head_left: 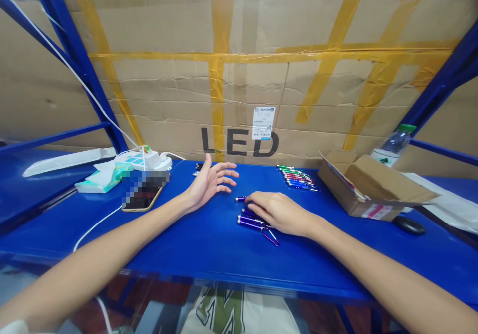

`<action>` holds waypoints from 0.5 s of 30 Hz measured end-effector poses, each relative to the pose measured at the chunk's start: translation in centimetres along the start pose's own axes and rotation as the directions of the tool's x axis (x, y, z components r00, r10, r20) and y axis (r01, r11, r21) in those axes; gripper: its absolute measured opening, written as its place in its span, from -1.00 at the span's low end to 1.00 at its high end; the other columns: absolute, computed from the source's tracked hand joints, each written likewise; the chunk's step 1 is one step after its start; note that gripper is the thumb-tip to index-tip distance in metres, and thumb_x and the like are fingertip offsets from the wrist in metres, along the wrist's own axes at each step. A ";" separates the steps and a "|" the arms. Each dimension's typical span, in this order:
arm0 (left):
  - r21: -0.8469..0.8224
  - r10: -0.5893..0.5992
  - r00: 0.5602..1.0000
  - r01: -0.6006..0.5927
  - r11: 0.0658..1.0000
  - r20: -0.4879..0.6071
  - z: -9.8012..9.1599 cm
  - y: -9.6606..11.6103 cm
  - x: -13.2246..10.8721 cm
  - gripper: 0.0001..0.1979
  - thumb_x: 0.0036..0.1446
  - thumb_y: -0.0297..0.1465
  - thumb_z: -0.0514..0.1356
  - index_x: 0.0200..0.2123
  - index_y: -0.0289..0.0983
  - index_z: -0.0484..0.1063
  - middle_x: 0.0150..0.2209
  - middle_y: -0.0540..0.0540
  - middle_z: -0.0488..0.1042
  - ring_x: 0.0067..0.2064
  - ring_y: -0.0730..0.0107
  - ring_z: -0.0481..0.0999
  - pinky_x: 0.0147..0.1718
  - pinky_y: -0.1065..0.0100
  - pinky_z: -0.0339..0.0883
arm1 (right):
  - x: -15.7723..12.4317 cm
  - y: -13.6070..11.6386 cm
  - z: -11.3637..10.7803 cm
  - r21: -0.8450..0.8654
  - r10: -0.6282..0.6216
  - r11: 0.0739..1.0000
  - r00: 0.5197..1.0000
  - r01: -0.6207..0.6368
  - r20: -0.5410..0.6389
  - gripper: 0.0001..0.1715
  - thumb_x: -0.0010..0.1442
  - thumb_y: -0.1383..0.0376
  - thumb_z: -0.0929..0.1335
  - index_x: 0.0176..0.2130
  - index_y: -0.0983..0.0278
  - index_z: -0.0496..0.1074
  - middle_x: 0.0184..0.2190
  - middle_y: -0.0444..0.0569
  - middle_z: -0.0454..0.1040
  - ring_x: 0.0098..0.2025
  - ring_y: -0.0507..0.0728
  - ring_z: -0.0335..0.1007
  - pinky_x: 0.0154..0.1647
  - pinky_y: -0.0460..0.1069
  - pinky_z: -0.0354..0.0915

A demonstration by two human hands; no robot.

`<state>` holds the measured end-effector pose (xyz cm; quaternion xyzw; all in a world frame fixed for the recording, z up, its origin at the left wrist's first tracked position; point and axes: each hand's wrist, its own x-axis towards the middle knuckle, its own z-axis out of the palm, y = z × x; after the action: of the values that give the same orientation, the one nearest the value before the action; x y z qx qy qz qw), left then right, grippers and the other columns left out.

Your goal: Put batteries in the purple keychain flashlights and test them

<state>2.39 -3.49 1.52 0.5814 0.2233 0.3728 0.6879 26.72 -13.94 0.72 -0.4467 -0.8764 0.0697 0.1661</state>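
My left hand (211, 180) is raised a little above the blue table, palm turned sideways, fingers spread and holding nothing. My right hand (274, 209) lies palm down over a small group of purple, pen-like metal tubes, its fingers curled at one purple tube (240, 199) that sticks out at the fingertips. Nearer to me, more purple tubes (250, 223) lie side by side, partly under the hand. A purple carabiner clip (271, 237) hangs off the nearest one. Farther back, a row of green, red and blue tubes (296, 177) lies in order.
At right stand an open cardboard box (343, 189), a bottle with a green cap (396, 144) and a black mouse (410, 225). On the left are a phone (145, 194), a tissue pack (104, 177) and a power strip (149, 161). A cardboard sheet (168, 90) forms the back wall.
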 end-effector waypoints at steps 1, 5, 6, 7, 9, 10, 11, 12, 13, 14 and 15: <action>0.001 0.002 1.000 -0.002 1.000 0.001 0.0 0.0 0.0 -0.12 0.38 0.34 -0.10 0.13 -0.30 0.55 0.04 -0.32 0.60 -0.08 0.12 0.59 -0.18 0.25 0.47 | 0.0 0.0 0.0 -0.011 -0.010 1.000 1.000 0.010 -0.010 -0.64 0.63 0.19 0.19 0.16 0.19 0.50 -0.02 0.08 0.63 0.02 0.25 0.58 0.11 0.16 0.48; -0.002 0.006 1.000 -0.006 1.000 0.000 -0.1 0.0 0.0 -0.12 0.38 0.34 -0.10 0.13 -0.30 0.55 0.04 -0.31 0.60 -0.08 0.13 0.59 -0.18 0.26 0.48 | 0.0 -0.1 0.1 -0.144 -0.026 0.989 0.999 0.021 -0.037 -0.53 0.62 0.24 0.16 0.34 0.25 0.40 0.01 0.18 0.52 0.01 0.31 0.45 0.05 0.22 0.46; -0.004 0.005 1.000 -0.005 1.000 -0.001 -0.1 0.0 0.0 -0.12 0.38 0.34 -0.10 0.13 -0.31 0.55 0.04 -0.31 0.60 -0.08 0.13 0.59 -0.18 0.27 0.48 | 0.1 -0.2 0.1 -0.181 -0.028 0.983 0.999 0.020 -0.041 -0.51 0.62 0.25 0.16 0.37 0.25 0.39 0.01 0.19 0.50 -0.01 0.31 0.42 0.02 0.23 0.45; -0.006 0.003 1.000 -0.003 1.000 -0.001 -0.1 0.0 0.0 -0.12 0.38 0.34 -0.10 0.12 -0.31 0.55 0.03 -0.31 0.60 -0.09 0.14 0.59 -0.18 0.27 0.48 | 0.1 -0.2 0.2 -0.209 -0.031 0.978 0.998 0.020 -0.046 -0.51 0.61 0.25 0.16 0.38 0.23 0.39 0.02 0.19 0.49 -0.04 0.31 0.39 0.00 0.22 0.44; -0.007 0.001 1.000 -0.001 1.000 -0.002 -0.1 -0.1 0.0 -0.12 0.37 0.35 -0.09 0.12 -0.31 0.55 0.03 -0.32 0.60 -0.09 0.14 0.59 -0.18 0.27 0.48 | 0.2 -0.1 0.2 -0.225 -0.040 0.974 0.998 0.027 -0.054 -0.55 0.61 0.26 0.17 0.31 0.18 0.45 0.05 0.18 0.48 -0.03 0.30 0.36 -0.02 0.21 0.42; -0.007 0.001 1.000 -0.001 1.000 0.000 -0.1 -0.1 0.0 -0.12 0.37 0.35 -0.08 0.12 -0.31 0.55 0.04 -0.32 0.60 -0.09 0.14 0.59 -0.18 0.26 0.48 | 0.2 0.0 0.2 -0.220 -0.043 0.975 0.997 0.029 -0.059 -0.60 0.60 0.27 0.19 0.24 0.18 0.49 0.08 0.17 0.48 -0.02 0.31 0.35 -0.01 0.22 0.40; -0.007 0.003 1.000 -0.003 1.000 0.003 -0.1 -0.1 0.0 -0.12 0.37 0.34 -0.08 0.13 -0.31 0.55 0.04 -0.32 0.60 -0.10 0.14 0.59 -0.18 0.26 0.48 | 0.2 0.0 0.1 -0.212 -0.042 0.977 0.997 0.028 -0.063 -0.65 0.59 0.27 0.22 0.16 0.18 0.52 0.08 0.16 0.48 0.00 0.31 0.34 0.01 0.22 0.38; -0.006 0.006 1.000 -0.006 1.000 0.006 -0.1 -0.1 0.1 -0.12 0.37 0.34 -0.08 0.13 -0.31 0.55 0.03 -0.32 0.60 -0.10 0.14 0.59 -0.18 0.26 0.48 | 0.2 0.1 0.1 -0.202 -0.036 0.979 0.997 0.022 -0.063 -0.71 0.59 0.27 0.24 0.09 0.19 0.52 0.07 0.15 0.49 0.00 0.31 0.33 0.01 0.22 0.37; -0.006 0.009 1.000 -0.009 1.000 0.009 -0.1 -0.2 0.1 -0.12 0.38 0.34 -0.09 0.13 -0.31 0.55 0.04 -0.32 0.60 -0.10 0.13 0.59 -0.18 0.25 0.48 | 0.1 0.3 0.1 -0.190 -0.025 0.982 0.998 0.014 -0.058 -0.75 0.58 0.27 0.25 0.03 0.20 0.51 0.03 0.14 0.51 -0.01 0.31 0.33 0.00 0.22 0.35; -0.006 0.010 1.000 -0.010 1.000 0.010 -0.1 -0.2 0.1 -0.13 0.38 0.34 -0.09 0.13 -0.31 0.55 0.04 -0.32 0.60 -0.10 0.13 0.59 -0.18 0.25 0.48 | 0.1 0.4 0.1 -0.176 -0.013 0.984 0.999 0.004 -0.051 -0.78 0.58 0.28 0.25 -0.01 0.20 0.49 -0.01 0.12 0.53 -0.03 0.30 0.33 -0.01 0.20 0.35; -0.005 0.009 1.000 -0.009 1.000 0.010 -0.2 -0.2 0.1 -0.13 0.38 0.33 -0.09 0.12 -0.30 0.55 0.04 -0.32 0.60 -0.10 0.13 0.59 -0.18 0.25 0.48 | 0.1 0.4 0.1 -0.162 -0.004 0.987 0.999 -0.003 -0.045 -0.81 0.58 0.28 0.25 -0.03 0.20 0.47 -0.05 0.10 0.54 -0.04 0.30 0.33 -0.02 0.19 0.34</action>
<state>2.38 -3.33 1.30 0.5826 0.2162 0.3736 0.6887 26.98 -13.64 0.48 -0.4599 -0.8753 -0.0122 0.1491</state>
